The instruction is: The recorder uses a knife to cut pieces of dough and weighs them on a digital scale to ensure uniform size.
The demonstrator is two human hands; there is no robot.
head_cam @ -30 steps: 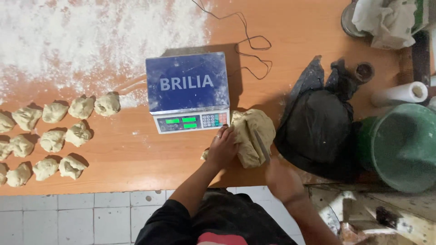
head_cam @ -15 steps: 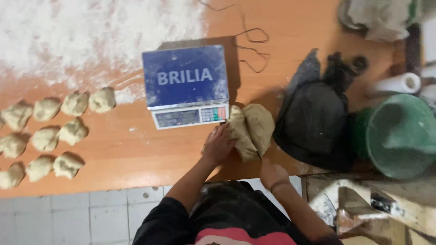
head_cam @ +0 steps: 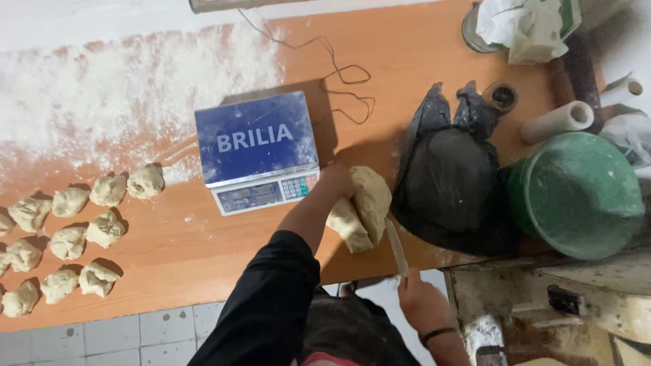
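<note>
The right hand (head_cam: 419, 298) is closed around the handle of a knife (head_cam: 395, 245), whose pale blade runs up into the near side of a large dough lump (head_cam: 363, 207). The left hand (head_cam: 337, 181) rests on the top left of that lump, fingers curled against it and holding it steady; a black sleeve (head_cam: 281, 291) covers the arm behind it.

The dough lump lies just to the right of the digital scale (head_cam: 259, 150), touching neither its blue platform nor its keypad as far as can be seen. It is beige, smooth-skinned and thick, with a deep fold where the blade enters, so that a smaller lobe hangs toward the near edge of the table.

The scale sits on an orange-brown wooden table (head_cam: 203, 251). Behind and to the left of the scale the wood is heavily dusted with white flour (head_cam: 122, 88). Left of the scale, small rough dough pieces (head_cam: 74, 234) lie in rows, close together. A thin cable (head_cam: 342, 71) loops on the wood behind the scale to the right. Right of the scale, beyond the lump, a crumpled black plastic bag (head_cam: 451, 186) sits just beside the dough, and farther right a green bowl (head_cam: 580, 193) and a white roll (head_cam: 559, 120). Below the table's near edge, left of the person, the floor is pale tile (head_cam: 135, 335).
</note>
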